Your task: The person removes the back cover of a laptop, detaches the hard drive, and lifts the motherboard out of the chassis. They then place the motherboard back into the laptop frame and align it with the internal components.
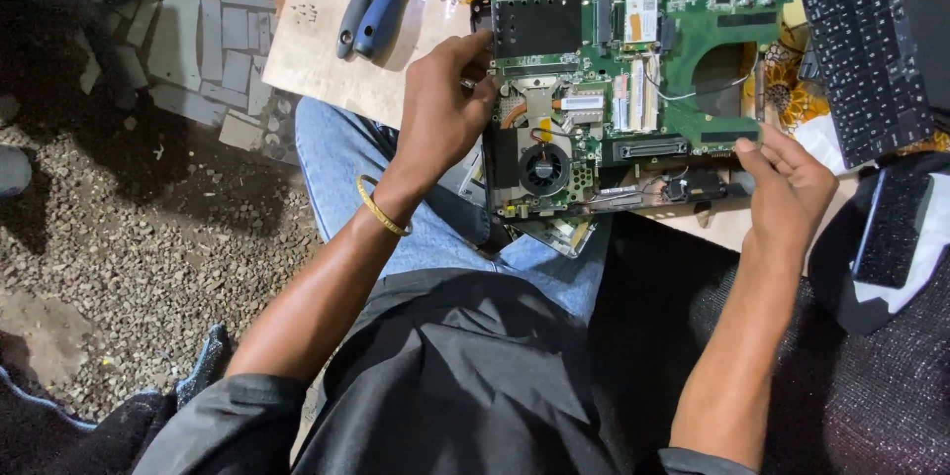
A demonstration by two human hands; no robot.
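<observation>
A green laptop motherboard (683,40) with a black fan (544,168) and a black metal plate lies across the table's near edge, over my lap. My left hand (445,104) grips its left edge, fingers curled around the board by the black plate. My right hand (787,183) holds the lower right corner, thumb on top. A gold bangle (381,208) sits on my left wrist. Beneath the board a dark laptop base part shows, partly hidden.
Two screwdrivers with blue-grey handles (381,5) lie on the wooden table (317,59) at the back left. A black keyboard (861,40) rests at the right on a floral cloth. A dark phone-like slab (891,228) lies at far right. Gravel and tile floor lies to the left.
</observation>
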